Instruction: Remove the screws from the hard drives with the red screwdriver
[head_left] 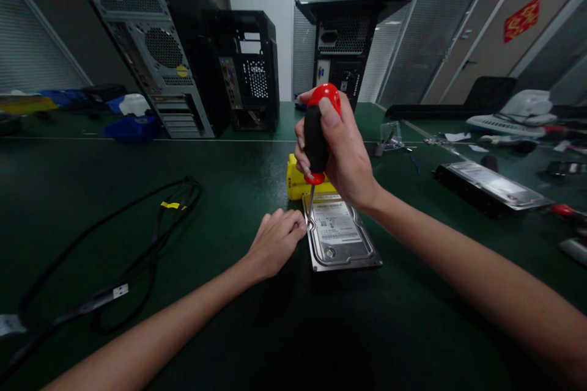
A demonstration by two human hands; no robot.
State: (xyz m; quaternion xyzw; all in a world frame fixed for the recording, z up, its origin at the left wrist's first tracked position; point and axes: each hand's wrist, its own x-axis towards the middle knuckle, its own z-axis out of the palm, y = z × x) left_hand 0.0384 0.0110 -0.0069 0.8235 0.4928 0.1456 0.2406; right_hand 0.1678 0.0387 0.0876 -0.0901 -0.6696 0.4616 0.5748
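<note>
A silver hard drive [342, 235] with a white label lies flat on the green table, label side up. Above it, my right hand [346, 146] is wrapped round the red and black handle of a screwdriver [315, 140]. The shaft points down, its tip at the drive's left edge. At that same edge, my left hand [279, 237] rests with its fingers curled and its thumb against the fingers, close to the tip. Whether anything is pinched there is hidden. Just behind the drive stands a yellow block-like object [296, 183], partly covered by my right hand.
A black cable [156, 244] lies looped at the left. Computer cases [174, 55] stand at the back, another [343, 43] behind my right hand. To the right lies a second drive [499, 183] on a black piece, near a small clear bag [389, 134] and scattered tools.
</note>
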